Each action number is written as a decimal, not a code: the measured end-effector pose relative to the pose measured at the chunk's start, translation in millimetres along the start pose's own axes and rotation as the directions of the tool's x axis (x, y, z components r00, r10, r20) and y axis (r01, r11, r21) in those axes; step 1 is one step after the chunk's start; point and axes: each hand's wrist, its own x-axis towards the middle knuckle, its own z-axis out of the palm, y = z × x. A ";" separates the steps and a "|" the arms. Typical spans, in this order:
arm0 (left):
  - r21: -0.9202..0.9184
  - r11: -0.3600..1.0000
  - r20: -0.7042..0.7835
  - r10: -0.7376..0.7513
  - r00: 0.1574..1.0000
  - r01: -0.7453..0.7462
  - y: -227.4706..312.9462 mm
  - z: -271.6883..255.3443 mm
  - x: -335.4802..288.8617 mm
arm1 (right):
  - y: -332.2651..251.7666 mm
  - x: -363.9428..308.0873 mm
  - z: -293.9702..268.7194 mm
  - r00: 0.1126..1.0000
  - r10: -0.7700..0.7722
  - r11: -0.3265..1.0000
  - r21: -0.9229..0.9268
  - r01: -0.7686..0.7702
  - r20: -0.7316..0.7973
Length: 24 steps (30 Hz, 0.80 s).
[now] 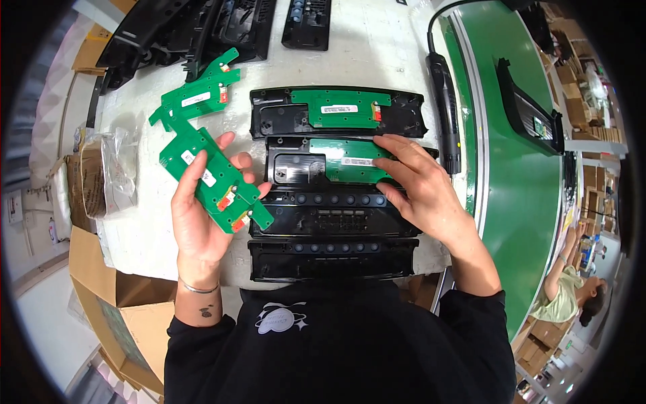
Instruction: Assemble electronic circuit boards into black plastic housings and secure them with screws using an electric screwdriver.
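My left hand (205, 215) is closed round green circuit boards (202, 158), which seem to be stacked, with white labels and red-and-white connectors at the near end. My right hand (427, 185) has its thumb and fingers on the right end of another green circuit board (336, 170), lying in a black plastic panel (296, 176). That board's right end is hidden under my fingers. Just beyond, a similar panel (272, 121) bears a green board (323, 120) with a white label. Two panels without boards, a nearer one (330, 268) and a middle one (282, 219), show rows of round dark buttons.
More circuit boards (215, 87) lie at the far left, beside black plastic housings (235, 34). A black corded power screwdriver (442, 101) lies right of the panels. Beyond it runs a green conveyor belt (511, 222) carrying a black part (528, 111). Cardboard boxes (101, 269) stand left; a co-worker (565, 296) is at right.
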 end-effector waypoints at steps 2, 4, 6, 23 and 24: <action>-0.015 1.000 0.022 -0.016 1.000 0.016 0.5 -0.1 -0.6 | 1.5 -0.6 -1.3 1.000 0.005 1.000 0.016 -0.005 -0.010; -0.043 0.999 0.062 -0.019 0.998 0.022 0.5 -2.6 -0.8 | 0.4 0.0 -7.3 0.999 -0.013 1.000 0.018 0.014 -0.034; -0.050 0.998 0.067 -0.025 0.997 0.029 1.1 -3.1 -1.6 | 1.8 -1.3 -8.7 0.994 -0.054 0.999 -0.001 0.054 -0.094; -0.101 0.982 0.160 -0.142 0.977 0.159 -23.9 39.4 -9.7 | -31.0 13.6 -1.0 0.979 0.014 0.961 0.272 0.043 -0.205; -0.085 0.981 0.188 -0.156 0.970 0.174 -29.6 42.8 -7.0 | -43.3 21.4 1.7 0.977 -0.010 0.965 0.255 0.065 -0.211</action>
